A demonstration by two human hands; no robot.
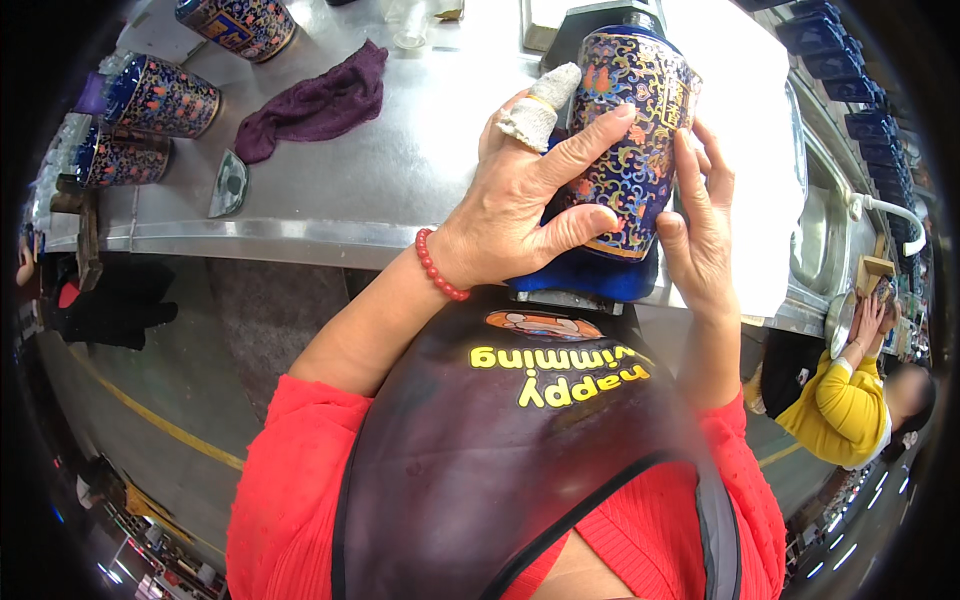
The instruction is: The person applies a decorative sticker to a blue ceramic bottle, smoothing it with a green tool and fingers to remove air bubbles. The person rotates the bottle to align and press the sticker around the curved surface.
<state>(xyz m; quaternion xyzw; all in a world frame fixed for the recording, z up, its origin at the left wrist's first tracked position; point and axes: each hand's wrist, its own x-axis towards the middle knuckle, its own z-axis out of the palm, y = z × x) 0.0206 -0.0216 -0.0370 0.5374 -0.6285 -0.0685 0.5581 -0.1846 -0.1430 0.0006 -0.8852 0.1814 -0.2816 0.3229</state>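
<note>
A dark blue ceramic bottle, covered in a colourful flower and scroll pattern with a gold-edged label panel, lies on a dark blue support before me. My left hand grips its left side, with thumb and index finger pressed on the patterned surface. A pale cloth finger cover wraps one left finger. On the bottle's right side, my right hand rests with its fingertips against the wall and its thumb near the base end. Parts of the right fingers are hidden behind the bottle.
A purple cloth lies on the metal table, near a small grey-green shard-like piece. Several patterned blue bottles stand at the left. At the right are a sink, a white tap and a co-worker in yellow.
</note>
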